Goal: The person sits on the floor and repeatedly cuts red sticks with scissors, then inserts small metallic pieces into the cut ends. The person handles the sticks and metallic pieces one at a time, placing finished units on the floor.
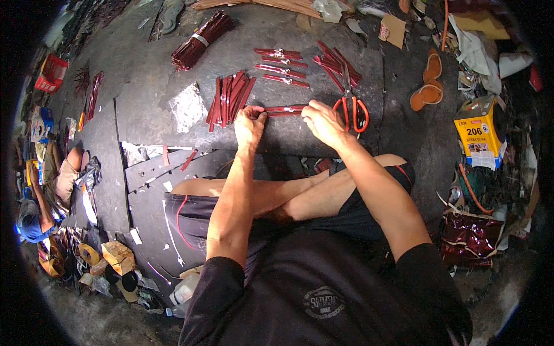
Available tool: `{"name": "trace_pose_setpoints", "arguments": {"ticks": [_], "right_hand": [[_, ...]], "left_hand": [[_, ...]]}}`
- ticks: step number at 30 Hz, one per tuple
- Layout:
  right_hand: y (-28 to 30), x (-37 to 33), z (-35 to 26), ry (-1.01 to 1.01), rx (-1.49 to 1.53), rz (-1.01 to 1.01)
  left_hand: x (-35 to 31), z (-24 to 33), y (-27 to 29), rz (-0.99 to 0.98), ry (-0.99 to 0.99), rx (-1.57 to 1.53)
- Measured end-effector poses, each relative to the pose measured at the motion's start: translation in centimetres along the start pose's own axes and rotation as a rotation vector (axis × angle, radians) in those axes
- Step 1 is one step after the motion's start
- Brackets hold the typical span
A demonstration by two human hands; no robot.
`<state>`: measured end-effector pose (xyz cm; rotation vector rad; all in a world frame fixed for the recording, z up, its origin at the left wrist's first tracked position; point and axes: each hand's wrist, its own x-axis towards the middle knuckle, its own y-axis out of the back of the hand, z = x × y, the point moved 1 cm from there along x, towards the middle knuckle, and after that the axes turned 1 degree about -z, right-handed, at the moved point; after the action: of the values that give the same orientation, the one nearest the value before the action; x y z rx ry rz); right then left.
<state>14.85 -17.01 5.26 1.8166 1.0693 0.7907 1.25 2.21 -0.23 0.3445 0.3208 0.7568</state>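
I had a red strip [285,108] lying flat on the dark slab [150,109] in front of my crossed legs, its long axis running left to right. My left hand [250,123] was curled closed, pinching the strip's left end. My right hand [323,119] was closed down on the right end, fingers pressing it to the slab. So the strip sat right between the two hands, each as near to it as the other. Just left of my left hand lay a loose pile of red strips [229,99], long axes pointing far to near. Farther off, finished folded strips [281,68] lay in a row. The orange-handled scissors [350,104] rested just beyond my right hand, blades pointing away.
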Motion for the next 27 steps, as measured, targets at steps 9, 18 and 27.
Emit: {"name": "trace_pose_setpoints", "arguments": {"ticks": [9, 18, 27], "right_hand": [[-0.8, 1.0, -0.2, -0.085, -0.219, -0.085], [-0.3, 1.1, 0.8, -0.106, 0.163, -0.079], [-0.6, 1.2, 1.2, -0.217, 0.120, -0.061]], "left_hand": [[-0.3, 0.3, 0.0, 0.025, -0.037, 0.060], [-0.3, 0.5, 0.0, 0.043, -0.042, 0.100], [-0.5, 0.5, -0.1, 0.090, -0.095, 0.094]]}}
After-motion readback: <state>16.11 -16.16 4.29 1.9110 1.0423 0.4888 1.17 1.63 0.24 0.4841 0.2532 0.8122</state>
